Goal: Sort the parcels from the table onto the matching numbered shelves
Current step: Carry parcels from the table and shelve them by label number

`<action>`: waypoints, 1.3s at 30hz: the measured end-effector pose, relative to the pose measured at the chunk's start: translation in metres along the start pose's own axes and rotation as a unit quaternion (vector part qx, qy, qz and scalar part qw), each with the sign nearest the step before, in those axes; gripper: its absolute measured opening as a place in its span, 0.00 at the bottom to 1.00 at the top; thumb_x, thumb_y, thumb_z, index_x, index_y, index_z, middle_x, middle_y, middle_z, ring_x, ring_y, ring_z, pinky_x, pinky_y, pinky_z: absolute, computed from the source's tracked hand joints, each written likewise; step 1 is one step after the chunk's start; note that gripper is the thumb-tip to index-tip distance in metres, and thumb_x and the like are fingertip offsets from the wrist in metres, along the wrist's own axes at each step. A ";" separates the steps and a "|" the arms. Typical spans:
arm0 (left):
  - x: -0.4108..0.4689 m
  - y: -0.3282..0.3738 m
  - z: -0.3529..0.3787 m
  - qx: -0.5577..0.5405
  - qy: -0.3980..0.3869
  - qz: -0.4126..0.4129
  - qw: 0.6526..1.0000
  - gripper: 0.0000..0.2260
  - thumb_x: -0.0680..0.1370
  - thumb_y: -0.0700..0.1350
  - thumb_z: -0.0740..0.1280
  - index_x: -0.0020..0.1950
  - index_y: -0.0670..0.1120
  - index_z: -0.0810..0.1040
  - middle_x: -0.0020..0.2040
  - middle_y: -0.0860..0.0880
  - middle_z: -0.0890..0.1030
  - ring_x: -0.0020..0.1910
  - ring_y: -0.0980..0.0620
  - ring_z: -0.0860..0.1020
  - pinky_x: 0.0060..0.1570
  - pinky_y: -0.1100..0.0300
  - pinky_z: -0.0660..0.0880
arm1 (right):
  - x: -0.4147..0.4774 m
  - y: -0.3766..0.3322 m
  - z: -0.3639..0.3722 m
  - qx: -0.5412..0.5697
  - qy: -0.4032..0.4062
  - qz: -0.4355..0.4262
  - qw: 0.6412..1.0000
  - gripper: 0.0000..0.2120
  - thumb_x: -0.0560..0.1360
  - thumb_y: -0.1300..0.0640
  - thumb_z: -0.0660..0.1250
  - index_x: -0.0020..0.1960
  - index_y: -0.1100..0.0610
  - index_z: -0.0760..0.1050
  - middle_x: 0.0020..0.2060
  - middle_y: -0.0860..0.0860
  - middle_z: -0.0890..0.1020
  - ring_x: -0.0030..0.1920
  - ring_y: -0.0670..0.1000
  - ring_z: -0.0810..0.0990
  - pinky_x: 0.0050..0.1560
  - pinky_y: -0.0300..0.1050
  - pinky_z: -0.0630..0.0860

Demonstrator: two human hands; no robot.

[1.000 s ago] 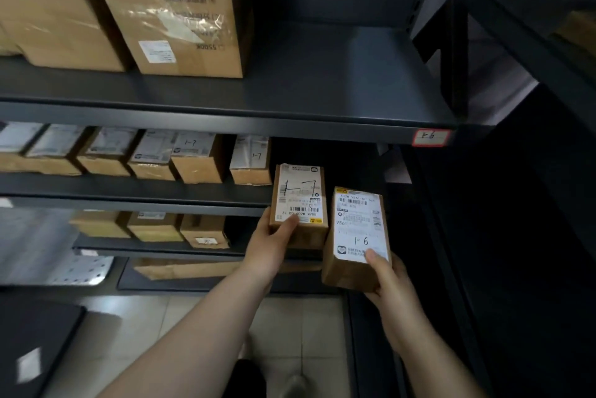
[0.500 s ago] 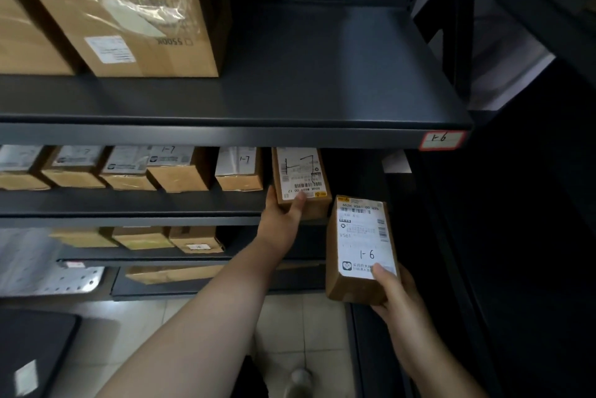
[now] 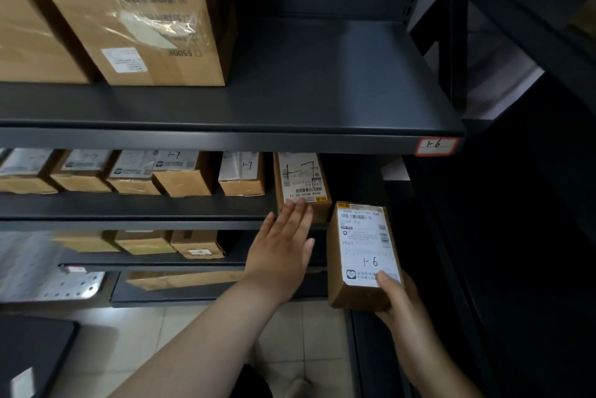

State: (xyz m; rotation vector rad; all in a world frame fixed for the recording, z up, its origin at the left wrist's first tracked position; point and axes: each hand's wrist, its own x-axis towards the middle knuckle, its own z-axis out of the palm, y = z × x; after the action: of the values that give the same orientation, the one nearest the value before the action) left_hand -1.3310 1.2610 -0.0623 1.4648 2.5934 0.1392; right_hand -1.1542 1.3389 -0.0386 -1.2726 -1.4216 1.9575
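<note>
Brown cardboard parcel marked 1-7 lies on the dark metal middle shelf, at the right end of a row of similar small boxes. The left hand is flat, fingers together, tips touching its near edge. At 4 o'clock from it, the right hand has its fingers clamped on a brown parcel marked 1-6, held below the red-bordered 1-6 shelf tag.

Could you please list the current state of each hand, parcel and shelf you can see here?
Left hand: open, fingertips against the 1-7 parcel.
Right hand: gripping the 1-6 parcel.
1-7 parcel: resting on the second shelf, rightmost in its row.
1-6 parcel: held off the shelves.
Shelf tagged 1-6: right half bare.
</note>
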 end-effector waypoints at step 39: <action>-0.121 0.011 -0.121 -0.183 0.247 0.056 0.950 0.23 0.82 0.57 0.44 0.76 0.59 0.42 0.76 0.64 0.44 0.75 0.63 0.46 0.72 0.66 0.44 | -0.080 -0.079 0.030 -0.016 -0.208 -0.161 0.965 0.43 0.56 0.30 0.73 0.67 0.45 0.69 0.61 0.47 0.79 0.63 0.50 0.76 0.67 0.61 0.66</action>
State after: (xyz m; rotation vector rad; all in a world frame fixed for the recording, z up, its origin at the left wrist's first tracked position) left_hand -1.2831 1.1629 0.0695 1.5833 2.6246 1.0661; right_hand -1.1537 1.2950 0.0686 -0.6045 -1.7330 2.0472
